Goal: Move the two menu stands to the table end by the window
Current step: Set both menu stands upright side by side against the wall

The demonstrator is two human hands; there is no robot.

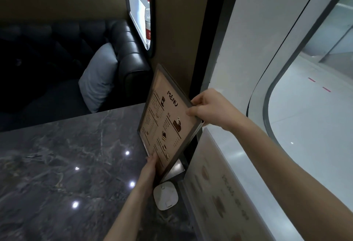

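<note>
I hold the menu stand (168, 120) tilted between my hands — right hand (208, 107) gripping its upper edge, left hand (150, 166) pinching its lower corner.

The dark marble table (63, 164) lies bare across its left and middle, giving a hand open passage there. Along its right edge the way is crowded: a framed menu stand (168, 118) tilts against the window wall (225, 68), a second menu stand (219, 193) leans nearer beside it, and a white square device (165, 196) sits just left of that. Beyond the far edge, a black leather sofa (129, 55) with a grey cushion (99, 76) closes the space.
</note>
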